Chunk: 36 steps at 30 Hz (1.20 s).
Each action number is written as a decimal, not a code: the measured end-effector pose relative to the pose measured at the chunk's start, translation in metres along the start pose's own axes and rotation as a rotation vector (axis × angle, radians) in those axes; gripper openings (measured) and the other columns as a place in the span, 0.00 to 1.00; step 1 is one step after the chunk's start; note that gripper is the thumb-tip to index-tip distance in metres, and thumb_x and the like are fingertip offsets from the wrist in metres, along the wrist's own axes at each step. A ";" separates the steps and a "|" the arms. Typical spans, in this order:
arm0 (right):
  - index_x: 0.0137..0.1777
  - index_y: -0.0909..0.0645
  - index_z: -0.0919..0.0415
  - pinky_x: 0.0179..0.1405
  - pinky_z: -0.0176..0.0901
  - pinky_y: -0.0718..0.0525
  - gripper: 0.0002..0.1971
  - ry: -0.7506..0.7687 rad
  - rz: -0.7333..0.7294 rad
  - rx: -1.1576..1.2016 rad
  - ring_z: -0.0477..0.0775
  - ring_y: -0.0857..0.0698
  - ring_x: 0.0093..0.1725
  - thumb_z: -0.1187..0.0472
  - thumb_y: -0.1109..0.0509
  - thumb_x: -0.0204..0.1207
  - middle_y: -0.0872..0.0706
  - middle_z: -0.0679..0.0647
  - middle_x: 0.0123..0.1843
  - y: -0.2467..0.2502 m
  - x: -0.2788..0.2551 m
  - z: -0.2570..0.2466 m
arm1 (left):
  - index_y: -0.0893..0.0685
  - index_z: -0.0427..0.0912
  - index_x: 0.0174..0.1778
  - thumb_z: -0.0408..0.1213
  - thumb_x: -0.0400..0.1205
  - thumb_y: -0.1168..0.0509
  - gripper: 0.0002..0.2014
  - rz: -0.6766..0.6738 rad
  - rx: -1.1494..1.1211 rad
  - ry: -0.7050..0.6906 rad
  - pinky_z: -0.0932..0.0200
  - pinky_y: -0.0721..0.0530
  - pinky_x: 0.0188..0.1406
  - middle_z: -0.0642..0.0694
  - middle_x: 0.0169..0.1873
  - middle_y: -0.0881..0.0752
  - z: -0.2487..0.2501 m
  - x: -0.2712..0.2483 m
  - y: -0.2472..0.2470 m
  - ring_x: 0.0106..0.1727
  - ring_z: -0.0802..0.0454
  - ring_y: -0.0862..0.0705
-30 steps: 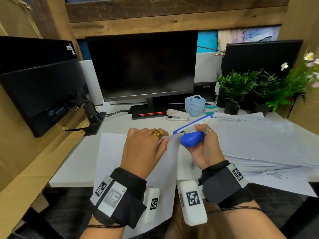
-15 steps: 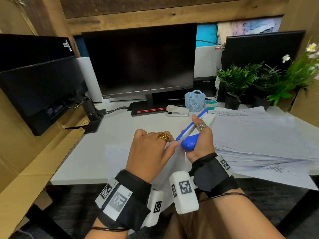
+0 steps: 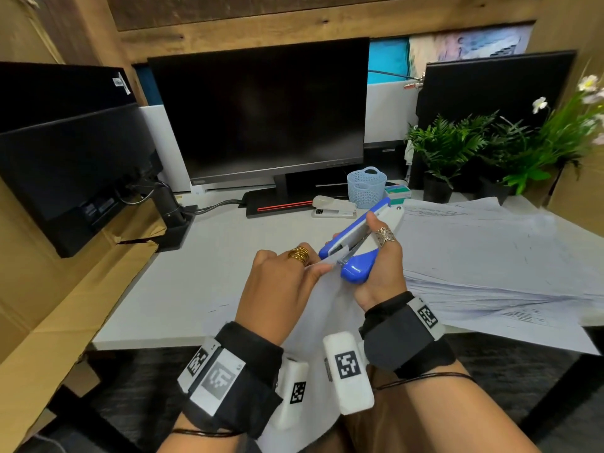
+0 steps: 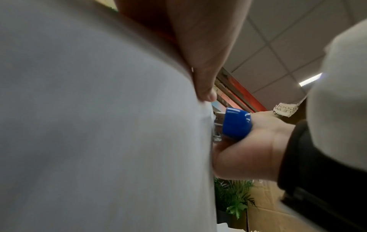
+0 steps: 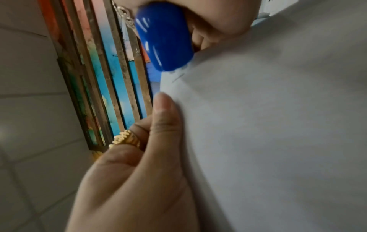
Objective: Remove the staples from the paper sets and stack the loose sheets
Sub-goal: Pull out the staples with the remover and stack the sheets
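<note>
Above desk [image 3: 202, 289] | left hand [image 3: 281, 286] pinches paper set [image 3: 313, 308] | right hand [image 3: 380, 269] grips staple remover [image 3: 356, 243]

A dark monitor [image 3: 261, 112] stands behind a pale blue basket [image 3: 366, 186], with potted plants [image 3: 457, 148] to the right.

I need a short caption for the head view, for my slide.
Left hand pinches paper set; right hand works blue staple remover at its corner.

Left hand [image 3: 281, 282] pinching; right hand [image 3: 380, 273] gripping, both raised.
</note>
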State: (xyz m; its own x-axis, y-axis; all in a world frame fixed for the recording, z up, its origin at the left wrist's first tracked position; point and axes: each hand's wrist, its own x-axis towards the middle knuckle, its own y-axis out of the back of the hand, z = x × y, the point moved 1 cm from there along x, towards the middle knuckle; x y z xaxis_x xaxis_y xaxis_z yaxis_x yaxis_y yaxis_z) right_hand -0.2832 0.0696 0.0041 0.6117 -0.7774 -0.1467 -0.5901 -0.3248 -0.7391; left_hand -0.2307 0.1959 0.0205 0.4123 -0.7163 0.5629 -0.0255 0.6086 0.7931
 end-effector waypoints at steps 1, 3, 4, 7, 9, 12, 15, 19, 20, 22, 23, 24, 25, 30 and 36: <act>0.69 0.27 0.50 0.48 0.58 0.14 0.19 -0.007 0.010 -0.004 0.62 0.16 0.50 0.52 0.34 0.78 0.18 0.60 0.50 0.002 0.000 0.000 | 0.19 0.44 0.51 0.58 0.77 0.55 0.27 0.007 0.003 0.000 0.64 0.39 0.45 0.48 0.38 0.15 0.001 0.000 0.000 0.42 0.48 0.26; 0.61 0.25 0.45 0.54 0.62 0.16 0.12 -0.007 0.041 -0.021 0.63 0.16 0.53 0.51 0.34 0.78 0.17 0.57 0.49 0.004 0.000 0.000 | 0.20 0.43 0.51 0.56 0.80 0.53 0.23 0.001 -0.009 0.023 0.63 0.37 0.45 0.47 0.37 0.15 0.002 -0.001 -0.002 0.42 0.46 0.26; 0.55 0.24 0.43 0.58 0.64 0.18 0.07 -0.004 0.059 -0.025 0.63 0.17 0.54 0.50 0.34 0.78 0.18 0.56 0.48 0.004 0.000 0.001 | 0.20 0.42 0.50 0.55 0.81 0.51 0.22 0.017 -0.026 0.014 0.61 0.35 0.45 0.46 0.36 0.15 0.003 -0.002 -0.002 0.42 0.44 0.24; 0.47 0.26 0.41 0.62 0.65 0.19 0.03 0.007 0.079 -0.039 0.61 0.17 0.54 0.50 0.33 0.77 0.18 0.55 0.47 0.005 -0.001 0.000 | 0.21 0.44 0.52 0.56 0.80 0.53 0.23 -0.011 -0.033 0.039 0.63 0.36 0.45 0.51 0.37 0.18 0.006 -0.004 -0.001 0.46 0.49 0.28; 0.46 0.25 0.42 0.61 0.63 0.19 0.03 0.026 0.090 -0.055 0.58 0.18 0.52 0.51 0.33 0.77 0.19 0.54 0.45 0.004 -0.001 -0.001 | 0.23 0.46 0.55 0.55 0.82 0.52 0.20 -0.042 -0.018 0.057 0.67 0.38 0.44 0.55 0.38 0.24 0.004 -0.004 -0.004 0.48 0.53 0.33; 0.47 0.24 0.46 0.63 0.63 0.20 0.04 0.055 0.099 -0.081 0.58 0.19 0.51 0.52 0.32 0.76 0.20 0.53 0.42 0.001 -0.001 0.000 | 0.20 0.43 0.51 0.56 0.79 0.51 0.23 -0.002 -0.042 0.044 0.66 0.40 0.41 0.55 0.32 0.27 0.005 -0.004 -0.004 0.46 0.51 0.33; 0.44 0.24 0.46 0.60 0.60 0.20 0.03 0.063 0.079 -0.107 0.54 0.20 0.45 0.53 0.32 0.76 0.21 0.53 0.40 0.002 -0.002 0.002 | 0.18 0.41 0.44 0.56 0.78 0.51 0.24 0.056 -0.074 0.024 0.63 0.37 0.40 0.54 0.27 0.27 0.003 -0.008 -0.008 0.40 0.49 0.31; 0.46 0.24 0.49 0.55 0.57 0.19 0.03 0.072 0.041 -0.135 0.53 0.21 0.41 0.54 0.33 0.77 0.23 0.55 0.39 0.003 -0.004 0.005 | 0.18 0.45 0.49 0.59 0.77 0.51 0.25 0.023 -0.112 0.027 0.62 0.34 0.42 0.49 0.33 0.16 0.001 -0.011 -0.003 0.42 0.50 0.30; 0.47 0.23 0.49 0.56 0.57 0.19 0.03 0.082 0.031 -0.141 0.53 0.20 0.43 0.54 0.32 0.76 0.22 0.55 0.39 0.002 -0.004 0.006 | 0.19 0.47 0.54 0.62 0.74 0.51 0.27 -0.007 -0.140 0.061 0.64 0.36 0.43 0.50 0.37 0.16 0.001 -0.011 -0.003 0.45 0.51 0.29; 0.53 0.22 0.52 0.56 0.58 0.17 0.09 0.093 0.015 -0.153 0.57 0.17 0.49 0.52 0.29 0.75 0.19 0.56 0.43 0.000 -0.005 0.010 | 0.20 0.50 0.60 0.66 0.68 0.46 0.32 -0.008 -0.190 0.071 0.67 0.36 0.43 0.54 0.40 0.18 0.000 -0.011 -0.002 0.45 0.56 0.26; 0.58 0.22 0.54 0.55 0.57 0.16 0.15 0.099 0.018 -0.164 0.58 0.17 0.51 0.51 0.28 0.74 0.19 0.57 0.46 -0.001 -0.005 0.012 | 0.17 0.48 0.59 0.67 0.67 0.43 0.33 -0.014 -0.212 0.047 0.67 0.35 0.41 0.55 0.38 0.18 0.002 -0.010 -0.002 0.40 0.59 0.25; 0.62 0.24 0.57 0.53 0.55 0.16 0.19 0.110 0.025 -0.175 0.58 0.17 0.52 0.51 0.29 0.75 0.19 0.57 0.48 -0.001 -0.005 0.014 | 0.14 0.44 0.53 0.67 0.67 0.41 0.32 -0.007 -0.240 0.022 0.68 0.34 0.38 0.55 0.34 0.18 0.002 -0.009 -0.003 0.34 0.62 0.25; 0.65 0.26 0.59 0.52 0.52 0.16 0.21 0.124 0.036 -0.181 0.57 0.18 0.52 0.52 0.30 0.76 0.20 0.57 0.48 -0.001 -0.004 0.016 | 0.13 0.42 0.45 0.67 0.67 0.39 0.30 0.000 -0.270 0.014 0.69 0.34 0.34 0.55 0.30 0.19 0.000 -0.008 -0.006 0.29 0.63 0.26; 0.68 0.28 0.64 0.53 0.52 0.16 0.24 0.176 0.094 -0.247 0.55 0.18 0.52 0.52 0.32 0.76 0.20 0.56 0.48 0.001 -0.004 0.019 | 0.13 0.43 0.45 0.63 0.69 0.32 0.25 0.021 -0.379 0.042 0.70 0.30 0.37 0.58 0.34 0.18 -0.007 -0.012 -0.013 0.34 0.64 0.22; 0.53 0.21 0.56 0.48 0.50 0.15 0.10 0.188 -0.032 -0.329 0.53 0.16 0.43 0.52 0.31 0.77 0.18 0.52 0.40 -0.008 -0.003 0.021 | 0.10 0.37 0.49 0.52 0.71 0.30 0.21 0.076 -0.327 0.050 0.68 0.27 0.40 0.46 0.41 0.09 -0.013 -0.015 -0.012 0.38 0.50 0.16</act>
State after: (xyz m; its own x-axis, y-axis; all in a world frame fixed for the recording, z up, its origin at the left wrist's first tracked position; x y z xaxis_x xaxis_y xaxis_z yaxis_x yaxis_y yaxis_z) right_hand -0.2693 0.0853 -0.0032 0.5435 -0.8392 0.0191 -0.7285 -0.4829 -0.4860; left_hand -0.2245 0.2037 -0.0006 0.4651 -0.6518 0.5990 0.2324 0.7428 0.6278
